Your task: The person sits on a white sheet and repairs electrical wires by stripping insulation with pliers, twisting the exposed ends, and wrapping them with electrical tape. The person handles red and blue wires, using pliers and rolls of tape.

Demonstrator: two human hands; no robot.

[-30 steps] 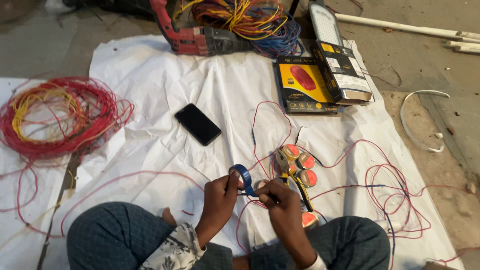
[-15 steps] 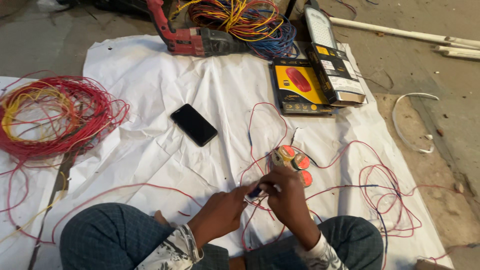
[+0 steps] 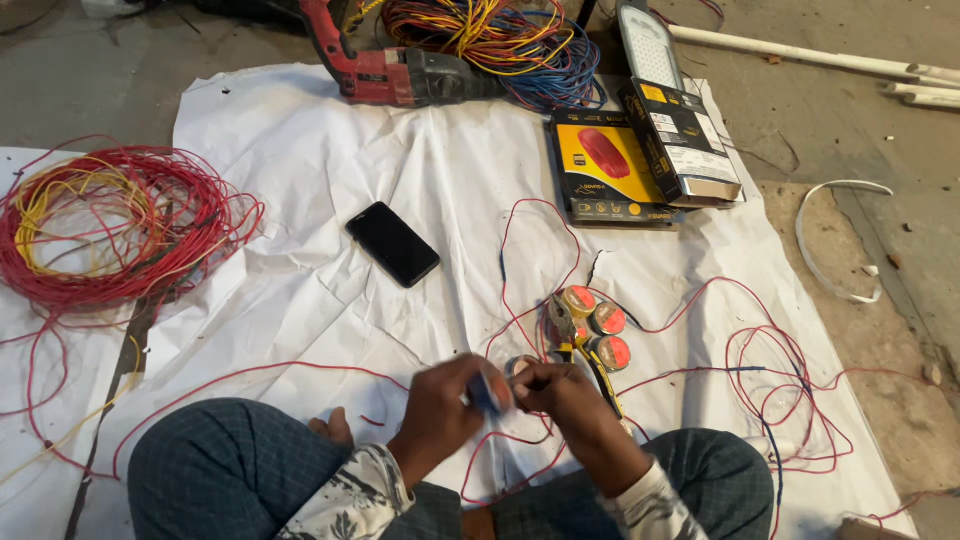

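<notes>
I sit cross-legged on a white sheet (image 3: 300, 150). My left hand (image 3: 440, 405) grips a blue roll of tape (image 3: 487, 393), blurred by motion. My right hand (image 3: 560, 392) touches it from the right and pinches a thin red wire (image 3: 520, 440) that loops down between my knees. Just beyond my right hand lie several small round orange lamps (image 3: 598, 335) and a pair of yellow-handled pliers (image 3: 585, 350).
A black phone (image 3: 392, 243) lies mid-sheet. A big coil of red and yellow wire (image 3: 110, 225) sits at the left. At the back are a red power drill (image 3: 385, 70), a multicoloured wire bundle (image 3: 500, 40) and black-yellow boxes (image 3: 640, 160). Loose red wire (image 3: 780, 380) is at the right.
My hands have dropped lower and closer together. The blue tape roll, held up in plain view a second ago, is now mostly hidden between my blurred fingers. The camera has shifted slightly.
</notes>
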